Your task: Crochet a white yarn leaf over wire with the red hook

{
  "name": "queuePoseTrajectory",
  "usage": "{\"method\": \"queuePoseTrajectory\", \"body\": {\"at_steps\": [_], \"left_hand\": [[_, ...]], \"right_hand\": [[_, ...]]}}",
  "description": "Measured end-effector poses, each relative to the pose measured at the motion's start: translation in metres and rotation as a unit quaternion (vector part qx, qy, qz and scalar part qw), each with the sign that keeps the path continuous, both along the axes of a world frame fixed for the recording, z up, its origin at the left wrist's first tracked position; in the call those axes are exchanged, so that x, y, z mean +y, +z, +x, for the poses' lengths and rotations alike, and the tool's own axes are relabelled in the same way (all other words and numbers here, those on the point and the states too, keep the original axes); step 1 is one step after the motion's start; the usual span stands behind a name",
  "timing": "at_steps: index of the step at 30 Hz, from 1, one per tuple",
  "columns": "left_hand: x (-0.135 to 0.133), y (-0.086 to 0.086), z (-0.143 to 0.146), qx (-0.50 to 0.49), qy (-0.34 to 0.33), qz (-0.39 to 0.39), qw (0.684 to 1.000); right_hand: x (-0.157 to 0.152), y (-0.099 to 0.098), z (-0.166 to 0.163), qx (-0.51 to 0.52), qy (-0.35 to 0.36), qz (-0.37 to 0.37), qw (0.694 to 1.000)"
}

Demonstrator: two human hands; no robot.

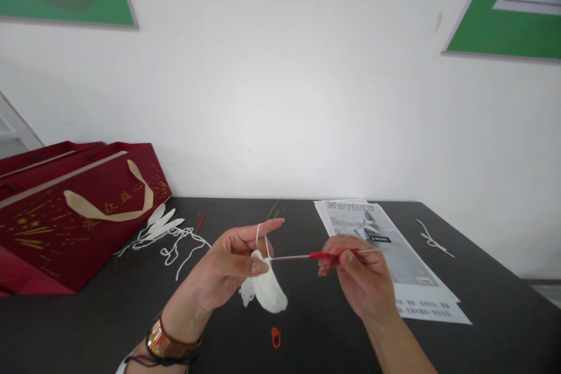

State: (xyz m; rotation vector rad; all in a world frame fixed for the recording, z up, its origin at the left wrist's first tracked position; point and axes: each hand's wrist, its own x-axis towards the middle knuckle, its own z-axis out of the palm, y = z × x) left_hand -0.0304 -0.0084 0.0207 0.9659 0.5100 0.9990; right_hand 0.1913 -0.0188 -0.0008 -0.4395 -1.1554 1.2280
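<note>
My left hand (232,263) pinches a small white crochet piece (269,289) between thumb and fingers. White yarn (258,235) runs from the piece up over the raised index finger. In my right hand (362,274) is a crochet hook (322,255) with a red handle, gripped between thumb and fingers. Its thin metal shaft points left, and the tip meets the top edge of the piece; the tip itself is hidden there. Below the piece, an orange stitch marker (276,338) lies on the black table (315,339).
Dark red gift bags (109,204) with cream ribbon handles stand at the left. Beside them lie white leaf-shaped pieces (162,225) with loose yarn tails and a thin red stick (200,223). Printed sheets (421,280) lie under and behind my right hand. A short yarn knot (433,241) sits farther right.
</note>
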Motion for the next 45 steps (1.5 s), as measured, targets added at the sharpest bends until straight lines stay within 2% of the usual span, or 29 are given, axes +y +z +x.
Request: {"method": "queuePoseTrajectory", "body": {"at_steps": [2, 5, 8, 16, 23, 33, 38, 45], "left_hand": [[-0.002, 0.000, 0.003, 0.025, 0.025, 0.020, 0.999], [-0.005, -0.002, 0.011, 0.057, 0.108, 0.060, 0.991], [-0.009, -0.005, 0.021, 0.066, 0.179, 0.077, 0.979], [-0.015, -0.006, 0.036, 0.051, 0.215, 0.033, 0.975], [-0.016, -0.009, 0.038, 0.055, 0.217, 0.030, 0.974], [-0.018, -0.008, 0.042, 0.045, 0.222, 0.012, 0.974], [-0.018, -0.013, 0.042, 0.050, 0.206, 0.007, 0.977], [-0.017, -0.018, 0.043, 0.066, 0.212, -0.002, 0.975]], "right_hand": [[0.002, -0.001, -0.005, 0.046, 0.013, -0.071, 0.996], [0.005, -0.004, -0.015, 0.103, 0.035, -0.178, 0.978], [0.005, -0.006, -0.025, 0.131, 0.029, -0.220, 0.966], [-0.002, -0.006, -0.033, 0.110, -0.019, -0.191, 0.975], [-0.001, -0.009, -0.033, 0.090, -0.052, -0.175, 0.979], [-0.001, -0.010, -0.033, 0.071, -0.064, -0.184, 0.978], [-0.003, -0.012, -0.033, 0.026, -0.081, -0.187, 0.979], [-0.001, -0.013, -0.037, 0.001, -0.060, -0.206, 0.977]]}}
